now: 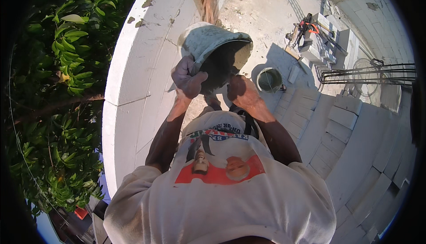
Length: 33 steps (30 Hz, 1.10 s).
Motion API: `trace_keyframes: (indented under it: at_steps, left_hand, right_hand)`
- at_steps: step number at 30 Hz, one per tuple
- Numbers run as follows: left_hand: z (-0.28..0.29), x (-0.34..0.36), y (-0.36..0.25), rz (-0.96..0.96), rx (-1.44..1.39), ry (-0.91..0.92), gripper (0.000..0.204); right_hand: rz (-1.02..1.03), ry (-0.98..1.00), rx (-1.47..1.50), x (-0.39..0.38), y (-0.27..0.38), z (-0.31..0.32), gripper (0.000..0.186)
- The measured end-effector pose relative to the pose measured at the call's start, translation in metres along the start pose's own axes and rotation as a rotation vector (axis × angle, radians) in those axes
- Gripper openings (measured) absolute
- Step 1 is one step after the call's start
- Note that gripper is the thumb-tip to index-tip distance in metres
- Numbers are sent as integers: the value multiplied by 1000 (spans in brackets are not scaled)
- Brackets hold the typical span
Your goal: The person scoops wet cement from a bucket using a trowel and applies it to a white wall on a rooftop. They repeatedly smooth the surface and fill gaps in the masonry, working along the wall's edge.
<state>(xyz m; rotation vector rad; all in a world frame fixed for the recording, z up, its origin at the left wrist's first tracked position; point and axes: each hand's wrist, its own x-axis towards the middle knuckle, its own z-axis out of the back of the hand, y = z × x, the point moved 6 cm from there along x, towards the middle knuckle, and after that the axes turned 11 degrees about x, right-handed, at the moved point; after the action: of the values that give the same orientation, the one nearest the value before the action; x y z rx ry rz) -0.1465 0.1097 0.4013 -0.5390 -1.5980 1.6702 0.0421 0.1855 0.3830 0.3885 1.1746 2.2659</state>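
A mortar-crusted bucket (pixel 208 39) is tilted on its side in front of me, its mouth turned toward my body. Dark shade and grey residue fill its inside. My left hand (pixel 188 79) is closed on the near left rim, the thumb at the mouth. At the lower right edge of the mouth, my right hand (pixel 243 89) is closed in a fist. What its fingers grip is hidden. The bucket overlaps the pale block wall (pixel 142 57) on my left, and I cannot tell whether it rests there.
A second bucket (pixel 269 80) stands on the floor to the right. Farther off are tools with an orange handle (pixel 313 28), pale blocks (pixel 311 53) and dark steel bars (pixel 368 76). A wooden post (pixel 208 0) rises ahead. Leafy branches (pixel 71 48) border the wall's left side.
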Motion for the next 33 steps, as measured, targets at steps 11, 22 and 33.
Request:
trace_keyframes:
  at_steps: [11, 22, 33]
  left_hand:
    - [49, -30, 27, 294, -320, -272, 29]
    - [121, -190, 77, 438, -253, -841, 14]
    - [218, -327, -138, 488, -152, -1256, 21]
  right_hand:
    - [-399, 502, 364, 7, -23, -27, 20]
    - [-285, 762, 514, 112, 124, 55, 13]
    - [-66, 754, 1464, 264, 90, 52, 33]
